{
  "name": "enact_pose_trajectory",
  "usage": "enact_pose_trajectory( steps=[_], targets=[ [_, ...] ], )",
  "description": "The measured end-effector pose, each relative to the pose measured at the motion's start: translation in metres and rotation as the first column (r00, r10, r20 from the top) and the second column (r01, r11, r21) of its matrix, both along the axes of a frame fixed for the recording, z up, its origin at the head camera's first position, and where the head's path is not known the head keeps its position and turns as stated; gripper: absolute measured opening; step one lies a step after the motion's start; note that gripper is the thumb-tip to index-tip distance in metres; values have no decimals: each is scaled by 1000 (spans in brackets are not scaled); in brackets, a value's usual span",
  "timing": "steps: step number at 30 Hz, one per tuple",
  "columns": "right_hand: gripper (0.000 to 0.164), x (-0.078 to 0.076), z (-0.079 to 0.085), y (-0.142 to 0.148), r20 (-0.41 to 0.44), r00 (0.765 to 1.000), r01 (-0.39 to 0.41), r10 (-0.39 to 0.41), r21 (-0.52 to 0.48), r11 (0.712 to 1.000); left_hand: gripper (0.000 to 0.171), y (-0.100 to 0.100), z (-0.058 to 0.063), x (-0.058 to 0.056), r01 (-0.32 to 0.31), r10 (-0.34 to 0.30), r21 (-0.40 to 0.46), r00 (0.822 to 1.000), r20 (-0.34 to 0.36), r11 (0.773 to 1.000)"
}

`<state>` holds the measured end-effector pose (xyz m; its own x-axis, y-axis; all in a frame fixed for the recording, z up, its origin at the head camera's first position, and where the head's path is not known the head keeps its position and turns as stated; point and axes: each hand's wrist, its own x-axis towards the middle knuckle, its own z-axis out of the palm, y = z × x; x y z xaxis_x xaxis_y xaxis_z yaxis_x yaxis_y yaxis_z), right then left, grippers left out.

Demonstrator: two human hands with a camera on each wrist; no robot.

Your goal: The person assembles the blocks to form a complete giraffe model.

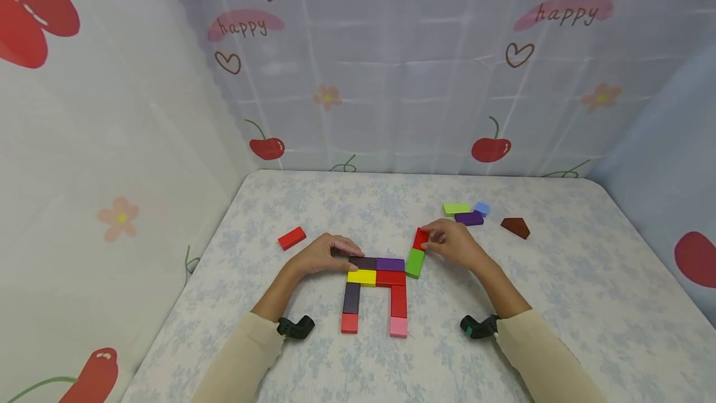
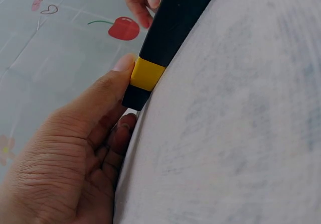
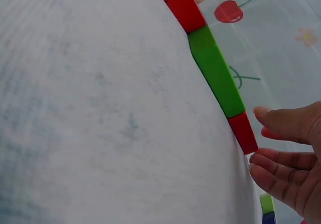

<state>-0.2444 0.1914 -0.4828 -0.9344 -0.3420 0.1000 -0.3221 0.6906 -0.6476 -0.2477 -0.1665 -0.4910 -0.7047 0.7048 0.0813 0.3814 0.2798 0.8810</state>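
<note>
Flat coloured blocks form a two-legged figure on the table. My left hand grips the left end of a dark block in its top row, the thumb near a yellow block. A purple block and a red block lie beside these. A green block slants up from the top right corner, with a small red block at its far end. My right hand is at that red block; in the right wrist view the fingertips touch its end and the thumb stands slightly apart.
A loose red block lies at the left. At the back right are a light green block, a dark purple block, a blue block and a brown angular block. A printed curtain stands behind the table.
</note>
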Motion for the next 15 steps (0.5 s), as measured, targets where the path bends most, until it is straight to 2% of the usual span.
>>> enact_pose_trajectory(
  steps=[6, 10, 15],
  targets=[
    [36, -3, 9, 19, -61, 988, 137, -140, -38, 990, 28, 1, -2, 0, -7, 7, -2, 1000, 12, 1000],
    [39, -5, 16, 35, -97, 963, 252, -253, -27, 967, 28, 1, -4, 0, -22, 22, -7, 999, 31, 1000],
    [45, -7, 23, 47, -108, 920, 387, -378, 80, 919, 29, 0, -3, 0, -22, 22, -15, 999, 32, 1000]
  ],
)
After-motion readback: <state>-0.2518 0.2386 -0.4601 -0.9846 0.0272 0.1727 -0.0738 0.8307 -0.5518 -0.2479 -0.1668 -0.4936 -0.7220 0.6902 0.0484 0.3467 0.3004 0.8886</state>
